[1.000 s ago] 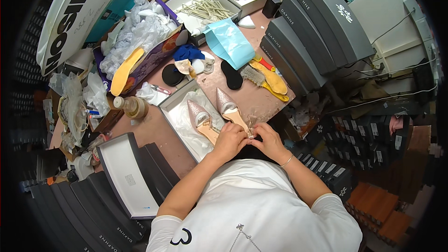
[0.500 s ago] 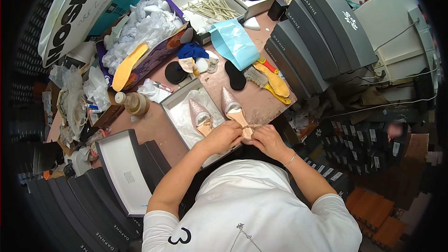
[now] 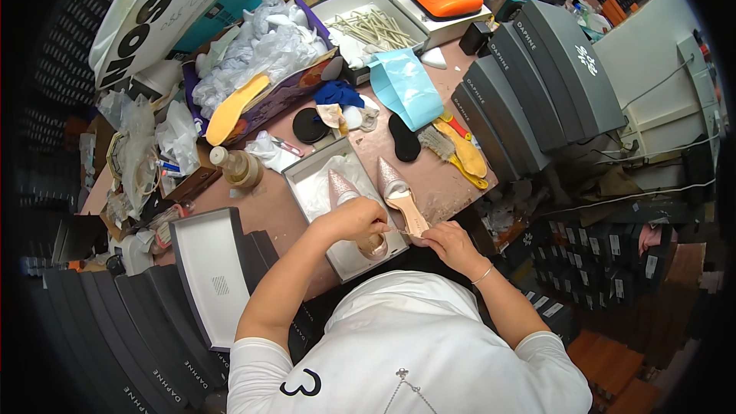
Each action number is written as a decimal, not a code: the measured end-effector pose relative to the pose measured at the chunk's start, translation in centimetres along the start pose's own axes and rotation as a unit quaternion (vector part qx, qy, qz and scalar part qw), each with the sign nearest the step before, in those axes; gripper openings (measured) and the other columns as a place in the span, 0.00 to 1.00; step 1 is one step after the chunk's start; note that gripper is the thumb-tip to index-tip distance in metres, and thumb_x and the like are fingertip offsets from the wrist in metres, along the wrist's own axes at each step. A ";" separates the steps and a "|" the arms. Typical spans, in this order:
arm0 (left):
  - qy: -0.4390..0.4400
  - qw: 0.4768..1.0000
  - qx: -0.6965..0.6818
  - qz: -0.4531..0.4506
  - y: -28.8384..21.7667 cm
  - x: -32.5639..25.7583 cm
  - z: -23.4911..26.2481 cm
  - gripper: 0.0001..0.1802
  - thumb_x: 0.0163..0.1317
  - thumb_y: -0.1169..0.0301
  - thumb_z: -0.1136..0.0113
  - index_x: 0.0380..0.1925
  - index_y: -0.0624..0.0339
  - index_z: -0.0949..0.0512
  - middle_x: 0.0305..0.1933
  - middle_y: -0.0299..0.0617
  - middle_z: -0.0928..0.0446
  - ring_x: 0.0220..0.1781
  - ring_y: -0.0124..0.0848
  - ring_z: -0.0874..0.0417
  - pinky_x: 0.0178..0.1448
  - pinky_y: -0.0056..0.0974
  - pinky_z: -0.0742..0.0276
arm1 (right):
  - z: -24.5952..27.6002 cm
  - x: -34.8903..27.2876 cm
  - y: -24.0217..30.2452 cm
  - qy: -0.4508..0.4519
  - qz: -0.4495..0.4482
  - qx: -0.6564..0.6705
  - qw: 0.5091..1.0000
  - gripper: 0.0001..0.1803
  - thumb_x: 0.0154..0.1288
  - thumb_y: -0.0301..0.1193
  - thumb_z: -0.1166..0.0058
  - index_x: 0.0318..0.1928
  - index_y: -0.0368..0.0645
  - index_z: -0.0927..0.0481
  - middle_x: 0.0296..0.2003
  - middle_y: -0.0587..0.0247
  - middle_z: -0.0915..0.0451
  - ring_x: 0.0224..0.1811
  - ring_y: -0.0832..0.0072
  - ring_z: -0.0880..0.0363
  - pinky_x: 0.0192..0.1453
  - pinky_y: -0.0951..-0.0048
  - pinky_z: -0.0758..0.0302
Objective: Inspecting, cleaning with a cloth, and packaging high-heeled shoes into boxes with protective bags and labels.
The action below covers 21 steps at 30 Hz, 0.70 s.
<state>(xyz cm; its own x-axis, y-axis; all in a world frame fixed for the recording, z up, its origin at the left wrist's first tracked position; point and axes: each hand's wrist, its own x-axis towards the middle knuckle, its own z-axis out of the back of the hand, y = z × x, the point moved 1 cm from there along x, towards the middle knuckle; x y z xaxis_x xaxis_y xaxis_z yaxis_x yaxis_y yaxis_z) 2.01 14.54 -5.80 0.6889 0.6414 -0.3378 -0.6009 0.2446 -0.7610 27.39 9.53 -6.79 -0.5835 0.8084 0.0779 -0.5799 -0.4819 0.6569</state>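
The left hand (image 3: 354, 218) is curled over the heel end of 1 glittery pink pointed shoe (image 3: 343, 188) lying in the open grey shoebox (image 3: 307, 176), fingers closed on it. The right hand (image 3: 448, 241) pinches the heel end of the 2nd pink shoe (image 3: 399, 195), which rests across the box's right wall. Judging by this, the step in hand is fitting or finishing the shoes' back ends; the next move calls for a steady pinch. The box sits on the cluttered table (image 3: 441, 176), near a brush (image 3: 448, 149) and a small bottle (image 3: 238, 169).
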 end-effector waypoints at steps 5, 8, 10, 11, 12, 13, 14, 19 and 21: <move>-0.063 0.964 -0.237 0.104 3.5 -6.0 2.1 0.11 0.63 0.66 0.42 0.37 0.63 0.18 0.28 0.40 0.19 0.26 0.27 0.23 0.34 0.33 0.26 | 0.3 0.3 0.3 0.006 -0.005 -0.011 1.000 0.04 0.56 0.28 0.40 0.32 0.42 0.20 0.27 0.61 0.23 0.33 0.62 0.24 0.41 0.65 0.32; -0.114 0.886 -0.437 0.100 4.2 -9.0 0.2 0.12 0.66 0.66 0.45 0.40 0.64 0.19 0.31 0.34 0.22 0.29 0.19 0.28 0.37 0.26 0.28 | 0.0 0.6 0.5 0.022 0.001 -0.010 1.000 0.04 0.56 0.27 0.41 0.32 0.42 0.20 0.27 0.59 0.22 0.33 0.60 0.24 0.41 0.64 0.31; -0.169 0.821 -0.543 0.046 4.0 -10.0 -1.7 0.12 0.66 0.68 0.45 0.41 0.65 0.19 0.34 0.34 0.22 0.32 0.19 0.27 0.40 0.26 0.28 | -0.1 0.8 0.7 0.057 -0.008 -0.014 0.998 0.06 0.55 0.28 0.40 0.33 0.41 0.21 0.29 0.58 0.21 0.34 0.59 0.23 0.42 0.63 0.31; -0.155 0.816 -0.555 0.036 4.2 -10.4 -2.3 0.13 0.66 0.72 0.47 0.48 0.66 0.23 0.37 0.34 0.23 0.37 0.19 0.26 0.45 0.26 0.28 | -0.1 0.8 0.6 0.073 -0.013 -0.017 0.997 0.07 0.55 0.29 0.40 0.34 0.41 0.21 0.30 0.57 0.21 0.35 0.59 0.23 0.42 0.64 0.31; -0.159 0.811 -0.562 0.025 4.2 -10.7 -2.7 0.15 0.66 0.73 0.48 0.51 0.65 0.25 0.37 0.33 0.23 0.37 0.20 0.26 0.45 0.26 0.28 | -0.2 0.8 0.5 0.089 -0.018 -0.020 0.996 0.08 0.55 0.29 0.39 0.35 0.41 0.21 0.31 0.56 0.21 0.35 0.59 0.23 0.43 0.64 0.31; -0.163 0.805 -0.570 0.014 3.7 -10.7 -3.0 0.16 0.66 0.74 0.49 0.53 0.65 0.28 0.38 0.33 0.24 0.38 0.20 0.26 0.46 0.26 0.28 | 0.2 1.0 1.2 0.074 0.001 -0.026 0.997 0.10 0.55 0.30 0.39 0.37 0.40 0.21 0.33 0.55 0.21 0.36 0.59 0.23 0.44 0.64 0.30; -0.166 0.800 -0.577 0.002 3.2 -10.7 -3.2 0.18 0.66 0.75 0.50 0.56 0.64 0.30 0.38 0.33 0.24 0.38 0.20 0.26 0.46 0.27 0.28 | 1.0 1.7 2.5 0.058 0.019 -0.032 0.998 0.11 0.56 0.30 0.39 0.39 0.40 0.21 0.35 0.54 0.21 0.37 0.59 0.22 0.45 0.64 0.30; -0.144 0.804 -0.575 -0.050 -0.1 -9.8 -3.4 0.22 0.66 0.76 0.51 0.60 0.63 0.35 0.38 0.33 0.26 0.38 0.21 0.28 0.47 0.27 0.29 | -0.3 5.5 7.1 0.025 0.022 0.179 0.983 0.15 0.60 0.31 0.41 0.45 0.37 0.22 0.41 0.53 0.21 0.41 0.63 0.21 0.45 0.67 0.28; -0.140 0.792 -0.591 -0.062 -1.5 -9.4 -3.3 0.21 0.66 0.76 0.50 0.59 0.63 0.34 0.39 0.34 0.27 0.38 0.21 0.29 0.46 0.27 0.30 | -1.5 6.3 7.8 0.089 -0.016 0.286 0.954 0.14 0.61 0.31 0.42 0.44 0.36 0.22 0.40 0.54 0.20 0.40 0.64 0.21 0.43 0.68 0.27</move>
<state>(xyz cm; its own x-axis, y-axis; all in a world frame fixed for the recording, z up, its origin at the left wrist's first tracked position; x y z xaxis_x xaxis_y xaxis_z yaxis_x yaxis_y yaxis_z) -2.24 5.72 -3.33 0.4966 0.8423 -0.2097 0.3776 -0.4272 -0.8216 18.33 10.37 -2.34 -0.6876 0.7248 -0.0432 -0.2236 -0.1547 0.9623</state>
